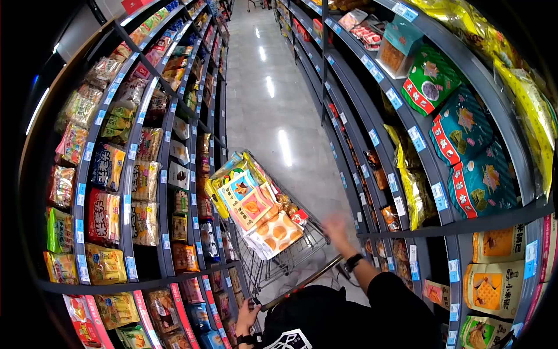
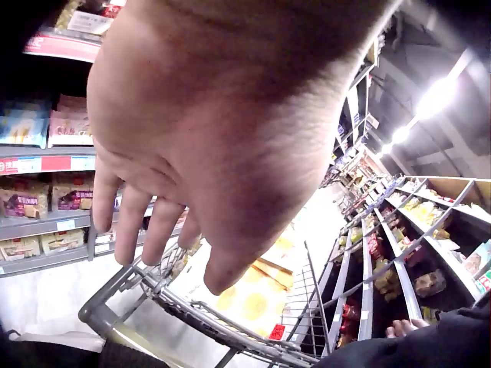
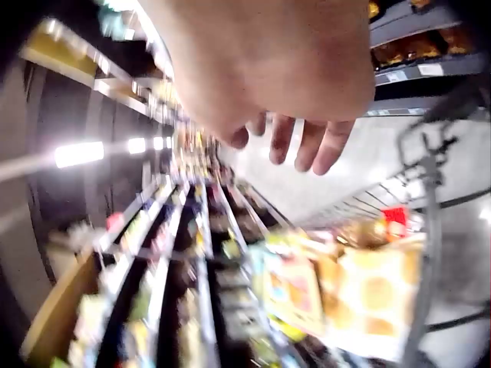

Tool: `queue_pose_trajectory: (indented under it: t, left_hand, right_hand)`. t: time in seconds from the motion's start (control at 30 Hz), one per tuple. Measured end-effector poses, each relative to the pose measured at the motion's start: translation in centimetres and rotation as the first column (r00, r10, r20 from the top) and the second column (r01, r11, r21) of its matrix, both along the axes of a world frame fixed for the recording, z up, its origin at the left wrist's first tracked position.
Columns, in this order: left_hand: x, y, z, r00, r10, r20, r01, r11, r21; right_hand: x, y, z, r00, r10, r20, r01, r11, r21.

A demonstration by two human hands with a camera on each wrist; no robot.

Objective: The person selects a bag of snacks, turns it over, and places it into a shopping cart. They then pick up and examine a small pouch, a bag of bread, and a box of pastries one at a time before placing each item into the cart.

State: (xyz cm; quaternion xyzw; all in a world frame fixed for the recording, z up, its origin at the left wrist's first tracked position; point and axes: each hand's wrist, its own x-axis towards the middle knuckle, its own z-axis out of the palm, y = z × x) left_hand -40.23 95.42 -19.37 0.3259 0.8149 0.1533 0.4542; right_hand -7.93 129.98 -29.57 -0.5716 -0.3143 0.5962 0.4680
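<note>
A wire shopping cart [image 1: 251,273] stands in the aisle, holding several food packages, among them a bag with round biscuits pictured on it [image 1: 278,234]. My left hand [image 1: 249,317] is at the left end of the cart's handle bar [image 1: 302,284]; in the left wrist view this hand [image 2: 207,130] has its fingers extended over the handle side. Blurred, my right hand [image 1: 343,237] is off the bar, beside the cart's right edge. The right wrist view shows that hand [image 3: 284,84] with loose, slightly bent fingers and nothing held.
Shelves of packaged snacks rise close on the left [image 1: 132,192] and on the right [image 1: 427,145]. The grey floor [image 1: 256,104] runs ahead between them. Green and teal bags [image 1: 485,180] lie on the right shelves, near the right arm.
</note>
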Motion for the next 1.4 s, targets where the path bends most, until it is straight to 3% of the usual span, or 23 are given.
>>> queue_pose_trajectory:
  t: [0.03,0.07,0.13,0.17,0.23,0.3,0.37,0.4,0.43,0.5,0.57,0.63,0.7,0.77,0.8,0.83,0.9,1.03,1.07,1.2,1.23,1.33,1.4]
  left_hand:
    - [-0.2,0.1,-0.3,1.000,-0.012,0.021,0.012,1.000,0.015]
    - [-0.5,0.2,-0.5,1.000,-0.015,0.026,0.014,1.000,0.023]
    - [-1.3,1.2,0.1,0.998,-0.065,0.019,0.065,0.998,0.004]
    - [-1.9,1.4,0.1,0.995,-0.103,0.012,0.103,0.995,-0.006]
    - [-2.8,1.3,-0.9,0.994,-0.096,0.047,0.094,0.994,0.054]
    - [-3.6,2.0,-0.8,0.981,-0.191,-0.023,0.192,0.980,0.055]
    - [-4.9,1.9,-1.5,0.956,-0.282,-0.077,0.290,0.951,0.108]
    - [-4.8,2.5,-0.1,0.958,-0.281,-0.047,0.285,0.952,0.111]
    - [-4.6,3.6,1.6,0.960,-0.280,-0.018,0.280,0.954,0.109]
    - [-5.4,3.4,1.1,0.945,-0.327,-0.022,0.324,0.921,0.215]
    - [-6.6,2.4,0.4,0.886,-0.456,-0.080,0.463,0.866,0.188]
    - [-7.8,1.0,-1.3,0.814,-0.572,-0.106,0.576,0.767,0.283]
    - [-9.0,-0.7,-2.3,0.714,-0.683,-0.153,0.698,0.679,0.228]
    - [-10.4,-3.6,-5.5,0.662,-0.719,-0.210,0.747,0.615,0.251]
    - [-11.1,-4.6,-6.7,0.644,-0.743,-0.185,0.765,0.612,0.201]
    - [-11.8,-5.7,-7.4,0.640,-0.741,-0.205,0.768,0.604,0.216]
    - [-12.7,-6.3,-7.2,0.471,-0.869,-0.153,0.880,0.474,0.013]
    - [-14.0,-7.2,-6.5,0.494,-0.857,-0.145,0.869,0.483,0.108]
    - [-13.9,-7.7,-6.2,0.503,-0.855,-0.130,0.863,0.487,0.136]
    - [-13.1,-8.4,-6.0,0.563,-0.811,-0.158,0.823,0.534,0.191]
    - [-12.4,-8.9,-7.1,0.520,-0.841,-0.148,0.854,0.508,0.109]
    - [-11.2,-11.0,-9.9,0.393,-0.918,-0.047,0.907,0.396,-0.144]
    - [-11.1,-13.3,-12.5,0.414,-0.907,-0.082,0.905,0.419,-0.073]
  right_hand:
    - [-0.8,-3.5,2.4,0.909,0.308,0.282,-0.386,0.878,0.284]
    - [-0.7,-6.4,2.9,0.634,0.664,0.395,-0.738,0.672,0.055]
    - [-0.9,-11.1,-0.1,0.231,0.552,0.801,-0.959,0.267,0.092]
    - [-0.8,-12.5,0.2,0.238,0.553,0.799,-0.953,0.290,0.083]
    - [-0.6,-14.7,0.5,-0.149,0.512,0.846,-0.980,0.036,-0.194]
    - [-0.9,-15.5,0.0,-0.107,0.479,0.871,-0.980,0.096,-0.173]
    - [-1.9,-15.7,0.8,-0.136,0.621,0.772,-0.932,0.184,-0.313]
    - [-2.4,-16.3,0.7,-0.066,0.634,0.770,-0.920,0.260,-0.292]
    - [-2.7,-17.0,0.6,-0.077,0.637,0.767,-0.919,0.253,-0.302]
    - [-3.6,-18.6,0.7,-0.063,0.504,0.861,-0.880,0.379,-0.286]
    - [-5.3,-21.3,1.8,-0.067,0.520,0.852,-0.834,0.440,-0.334]
    - [-6.5,-23.4,2.0,0.023,0.255,0.967,-0.713,0.682,-0.163]
    - [-8.1,-25.5,2.2,-0.009,0.293,0.956,-0.651,0.724,-0.228]
    - [-10.0,-27.8,3.3,0.078,0.354,0.932,-0.493,0.826,-0.272]
    - [-10.7,-28.6,3.5,0.005,0.401,0.916,-0.501,0.794,-0.344]
    - [-11.5,-29.3,3.9,0.008,0.377,0.926,-0.498,0.805,-0.323]
    - [-12.5,-30.7,4.2,-0.034,0.472,0.881,-0.442,0.784,-0.437]
    - [-13.5,-33.5,4.2,-0.091,0.500,0.861,-0.400,0.774,-0.491]
    - [-14.0,-34.2,4.5,-0.078,0.567,0.820,-0.366,0.748,-0.553]
    - [-15.5,-37.4,5.0,-0.046,0.585,0.809,-0.295,0.766,-0.571]
    - [-15.4,-38.1,4.7,-0.051,0.576,0.816,-0.296,0.772,-0.563]
    - [-15.0,-41.0,3.3,0.082,0.469,0.879,-0.314,0.849,-0.424]
    - [-14.7,-43.2,2.5,0.124,0.407,0.905,-0.255,0.895,-0.367]
